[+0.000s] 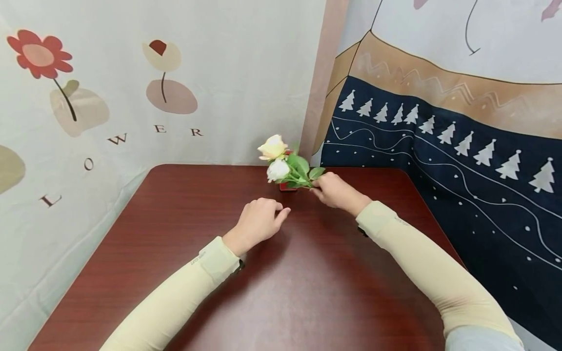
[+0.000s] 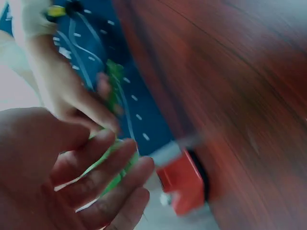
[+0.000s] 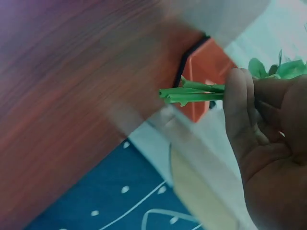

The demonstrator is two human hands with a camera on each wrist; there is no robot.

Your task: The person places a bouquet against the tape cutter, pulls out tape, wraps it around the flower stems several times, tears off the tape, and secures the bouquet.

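Note:
My right hand [image 1: 335, 191] pinches the green stems [image 3: 194, 93] of several flowers at the back of the table. A pale yellow rose [image 1: 273, 147] and a white rose [image 1: 278, 170] point left from it, with green leaves [image 1: 299, 166] between blooms and hand. Cut stem ends stick out past the fingers in the right wrist view. My left hand [image 1: 260, 220] hovers over the table, front-left of the flowers, its fingers loosely bent and holding nothing. Behind the flowers stands a red object [image 3: 206, 69] with a dark edge, mostly hidden in the head view.
The reddish-brown wooden table [image 1: 219, 292] reaches back to a white curtain [image 1: 241, 73] with flower prints. A dark blue cloth [image 1: 373, 141] with white trees hangs along the right side.

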